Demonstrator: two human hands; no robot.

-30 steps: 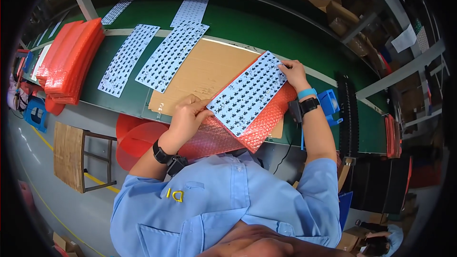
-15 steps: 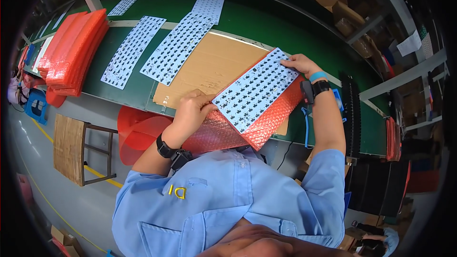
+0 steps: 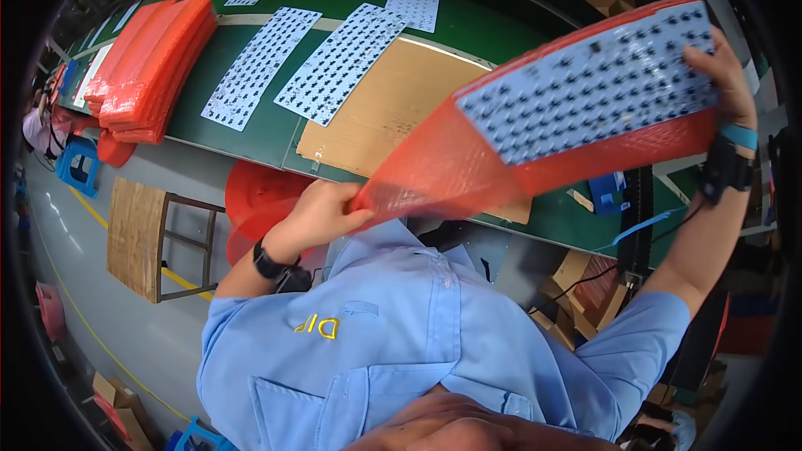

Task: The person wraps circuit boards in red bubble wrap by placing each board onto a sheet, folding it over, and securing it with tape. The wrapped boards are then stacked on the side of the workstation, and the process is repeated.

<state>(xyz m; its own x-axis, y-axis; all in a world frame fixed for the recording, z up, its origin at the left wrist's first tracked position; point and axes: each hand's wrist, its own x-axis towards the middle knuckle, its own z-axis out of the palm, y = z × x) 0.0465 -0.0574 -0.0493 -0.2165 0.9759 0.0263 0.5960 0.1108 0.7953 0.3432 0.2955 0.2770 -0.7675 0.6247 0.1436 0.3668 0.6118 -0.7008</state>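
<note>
My right hand [image 3: 725, 79] grips the right end of a white circuit board [image 3: 597, 83] dotted with black parts, together with the red bubble wrap behind it. The board is raised and tilted above the right part of the bench. Closed on the narrow lower-left end of the red bubble wrap [image 3: 455, 167] is my left hand [image 3: 322, 215], close to my chest. Between the two hands the wrap stretches taut, leaving the board's front face uncovered. Part of my right hand is hidden behind the board.
On the green bench [image 3: 259, 144] lies a cardboard sheet [image 3: 368, 121], with several more white boards [image 3: 263, 68] beyond and left of it. Red bubble-wrap packs [image 3: 150, 67] are piled at the left. A wooden stool [image 3: 136, 238] and a red roll [image 3: 255, 196] stand below the bench edge.
My right hand has lifted the board and wrap off the cardboard, up and to the right. My left hand stays low, and the wrap between the hands has been drawn out.
</note>
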